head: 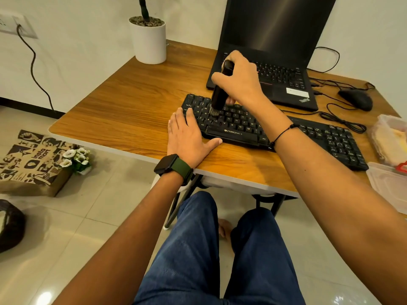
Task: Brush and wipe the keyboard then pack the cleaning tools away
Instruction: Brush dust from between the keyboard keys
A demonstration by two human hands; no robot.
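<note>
A black Zebronics keyboard (pixel 237 126) lies across the wooden table (pixel 132 111). My right hand (pixel 240 78) grips a black brush (pixel 221 89) held upright, its grey bristles pressed onto the keys in the keyboard's left half. My left hand (pixel 189 137) rests flat on the keyboard's left end and the table, fingers spread, thumb along the front edge. A watch with a green strap sits on my left wrist.
A black laptop (pixel 271 51) stands open behind the keyboard. A mouse (pixel 356 99) with looped cables lies at right. Clear plastic containers (pixel 389 139) sit at the table's right edge. A white plant pot (pixel 149 40) stands at the back left. A printed paper bag (pixel 30 159) lies on the floor.
</note>
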